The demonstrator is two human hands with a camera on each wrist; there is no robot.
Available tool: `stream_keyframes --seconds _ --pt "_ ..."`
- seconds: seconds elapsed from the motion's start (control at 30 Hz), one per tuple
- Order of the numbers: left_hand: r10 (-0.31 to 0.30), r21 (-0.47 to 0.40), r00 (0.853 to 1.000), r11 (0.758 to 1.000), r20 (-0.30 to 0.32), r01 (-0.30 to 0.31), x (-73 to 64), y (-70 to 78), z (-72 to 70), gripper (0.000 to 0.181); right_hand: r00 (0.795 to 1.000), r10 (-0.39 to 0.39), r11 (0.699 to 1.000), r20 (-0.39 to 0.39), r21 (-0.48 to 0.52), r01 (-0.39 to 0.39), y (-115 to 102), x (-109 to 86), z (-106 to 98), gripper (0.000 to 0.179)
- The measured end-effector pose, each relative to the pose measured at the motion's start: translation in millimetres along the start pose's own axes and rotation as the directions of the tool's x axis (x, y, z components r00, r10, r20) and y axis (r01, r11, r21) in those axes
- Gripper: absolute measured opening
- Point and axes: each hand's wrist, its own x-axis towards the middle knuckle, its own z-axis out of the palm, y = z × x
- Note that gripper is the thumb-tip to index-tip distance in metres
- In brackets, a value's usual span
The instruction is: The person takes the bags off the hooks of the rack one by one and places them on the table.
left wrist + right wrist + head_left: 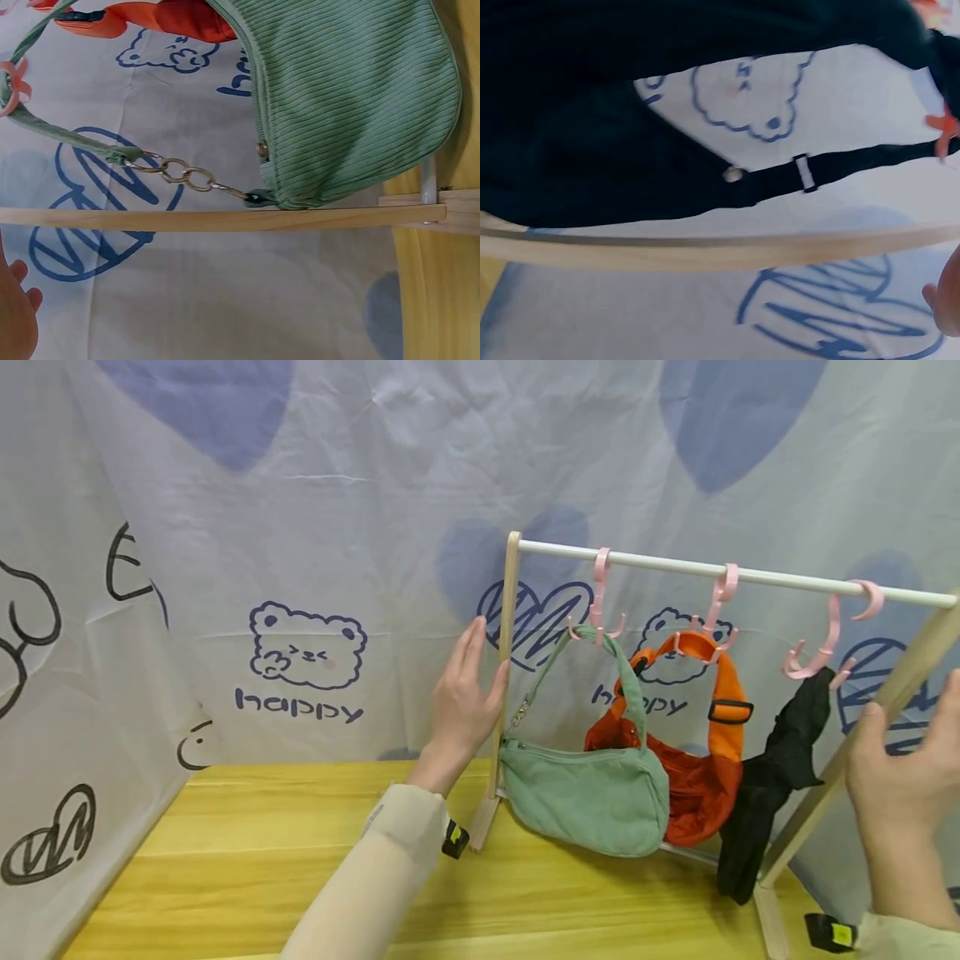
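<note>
A small rack with a white rail point(652, 562) and wooden posts stands on the table. My left hand point(467, 697), fingers extended, is beside its left post point(511, 602); whether it touches cannot be told. On the other side, my right hand point(907, 785) is next to the right post point(911, 672), fingers spread and fairly straight. From pink hooks point(600, 577) on the rail hang a green corduroy shoulder bag point(352, 97), an orange-red bag point(693, 793) with a buckled strap, and a black bag point(577, 150). Neither hand holds a bag.
The yellow wood-grain table point(285, 843) extends left of the rack. Behind it hangs a pale cloth backdrop point(405, 468) with blue hearts and bear drawings. The rack's wooden feet point(483, 825) rest on the tabletop.
</note>
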Motion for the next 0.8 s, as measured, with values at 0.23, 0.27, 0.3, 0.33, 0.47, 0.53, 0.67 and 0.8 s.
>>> stream_keyframes --seconds 0.23,0.27,0.3,0.33,0.47,0.53,0.67,0.8 --pt "-0.053 0.03 0.995 0.998 0.084 0.05 -0.1 -2.1 14.9 0.07 0.999 0.019 0.998 0.043 -0.068 -0.016 29 -17.0 8 0.059" --pt "-0.052 0.024 0.994 0.998 0.091 0.051 -0.2 -2.5 17.2 0.071 0.999 0.017 0.997 0.048 -0.075 -0.013 34 -19.0 10 0.058" --pt "-0.05 0.016 0.994 0.999 0.095 0.049 -0.5 -2.7 19.4 0.071 0.998 0.017 0.997 0.053 -0.081 -0.013 38 -20.9 12 0.058" --pt "-0.049 0.012 0.994 0.999 0.1 0.048 -0.8 -3.2 21.5 0.071 0.998 0.021 0.997 0.056 -0.081 -0.017 42 -22.5 13 0.059" --pt "-0.048 0.001 0.993 0.999 0.107 0.048 -4.0 -5.2 27.2 0.069 0.998 0.042 0.997 0.046 -0.073 -0.039 48 -29.5 18 0.059" --pt "-0.048 0.0 0.993 0.999 0.106 0.049 -6.2 -6.3 28.8 0.068 0.997 0.062 0.996 0.053 -0.071 -0.058 48 -33.8 19 0.059" --pt "-0.033 -0.024 0.995 0.999 0.091 0.035 -9.6 -9.5 31.7 0.069 0.997 0.061 0.996 0.049 -0.072 -0.058 48 -43.8 22 0.057" --pt "-0.011 -0.059 0.997 0.998 0.071 0.016 -9.7 -12.3 33.5 0.07 0.999 0.029 0.998 0.026 -0.059 -0.027 51 -48.5 25 0.055"
